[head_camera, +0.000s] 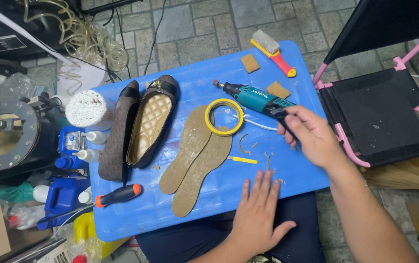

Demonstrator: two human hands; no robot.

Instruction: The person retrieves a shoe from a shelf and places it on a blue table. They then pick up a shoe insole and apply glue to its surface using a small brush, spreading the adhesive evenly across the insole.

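Note:
My right hand (311,136) grips the black rear end of a teal rotary tool (255,97) that lies on the blue plastic board (209,73) resting on my lap. My left hand (258,214) lies flat, fingers spread, on the board's near edge, holding nothing. Two brown cardboard-like insoles (195,156) overlap in the middle of the board. A roll of yellow tape (224,117) sits on the upper insole's tip. Left of the insoles lie two flat shoes (139,126), one showing a quilted tan lining.
A screwdriver (119,196) with an orange-black handle lies at the board's near left. A yellow-red brush (273,51) and two small brown pads are at the far edge. Bottles and jugs (71,195) crowd the floor left; a pink-framed black chair (380,117) stands right.

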